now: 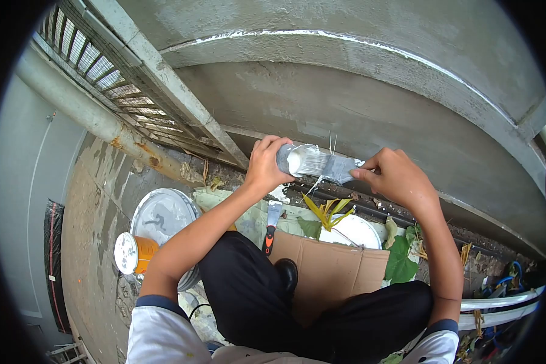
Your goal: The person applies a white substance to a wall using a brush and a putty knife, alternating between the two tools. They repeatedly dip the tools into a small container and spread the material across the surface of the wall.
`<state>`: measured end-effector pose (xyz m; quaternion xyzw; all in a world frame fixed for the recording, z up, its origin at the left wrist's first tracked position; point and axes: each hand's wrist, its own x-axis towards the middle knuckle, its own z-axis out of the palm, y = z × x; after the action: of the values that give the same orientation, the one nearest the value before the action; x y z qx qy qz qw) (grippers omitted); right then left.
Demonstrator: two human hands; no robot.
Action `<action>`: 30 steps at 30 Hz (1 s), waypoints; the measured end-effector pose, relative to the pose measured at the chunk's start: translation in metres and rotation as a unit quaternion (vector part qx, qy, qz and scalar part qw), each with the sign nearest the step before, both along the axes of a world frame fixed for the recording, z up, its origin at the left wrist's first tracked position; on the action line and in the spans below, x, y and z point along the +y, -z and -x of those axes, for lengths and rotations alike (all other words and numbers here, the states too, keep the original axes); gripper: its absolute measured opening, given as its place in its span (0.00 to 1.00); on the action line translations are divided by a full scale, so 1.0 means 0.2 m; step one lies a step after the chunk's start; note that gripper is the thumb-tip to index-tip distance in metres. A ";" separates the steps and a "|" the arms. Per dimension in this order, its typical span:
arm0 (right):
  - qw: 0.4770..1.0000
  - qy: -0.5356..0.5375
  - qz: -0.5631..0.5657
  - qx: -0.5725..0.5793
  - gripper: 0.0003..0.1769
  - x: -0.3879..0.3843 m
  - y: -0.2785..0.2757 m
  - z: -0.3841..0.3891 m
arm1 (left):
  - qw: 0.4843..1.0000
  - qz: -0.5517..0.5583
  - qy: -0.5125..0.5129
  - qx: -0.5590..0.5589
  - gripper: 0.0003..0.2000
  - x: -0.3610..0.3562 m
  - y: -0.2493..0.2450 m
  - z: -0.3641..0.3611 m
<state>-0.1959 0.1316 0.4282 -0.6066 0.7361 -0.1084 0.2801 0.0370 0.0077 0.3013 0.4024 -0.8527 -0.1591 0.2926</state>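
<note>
A person squats on the ground, and both hands hold a wide paint brush (318, 164). The brush is up in front of the gray wall (358, 103), lying almost flat, with wet white paint on its hairs.

The left hand (266, 165) is wrapped tight around the left end of the brush. The right hand (397, 179) is at the right end of the brush. Its fingers (361, 173) pinch that end, narrow and close together.

Right below the brush lies a scraper (272, 227) with an orange and black handle. Also below the brush, a little plant with yellow leaves (329, 209) sticks up. Just under that plant is a round white lid (358, 233), and lower still is a flat piece of brown cardboard (330, 270). Big green leaves (400, 261) lie below the brush, off to the right.

Far below the brush, to the left, sits a big white bucket (162, 215). An orange can (134, 253) with a white top lies on its side, touching the bucket.

Up and to the left of the brush runs a rusty pipe (109, 124) with a metal grille (97, 60) above it.

Below the brush, the person's knees in black trousers (249, 297) and one black shoe (286, 272) show.
</note>
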 end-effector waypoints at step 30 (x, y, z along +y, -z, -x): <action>0.994 -0.009 0.066 -0.089 0.25 -0.09 0.17 -0.01 | 0.986 -0.047 -0.133 0.088 0.35 -0.04 0.05 0.01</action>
<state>-0.1948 0.1133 0.3935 -0.6182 0.6940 -0.2076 0.3052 0.0341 -0.0009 0.2916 0.5102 -0.7539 -0.1935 0.3658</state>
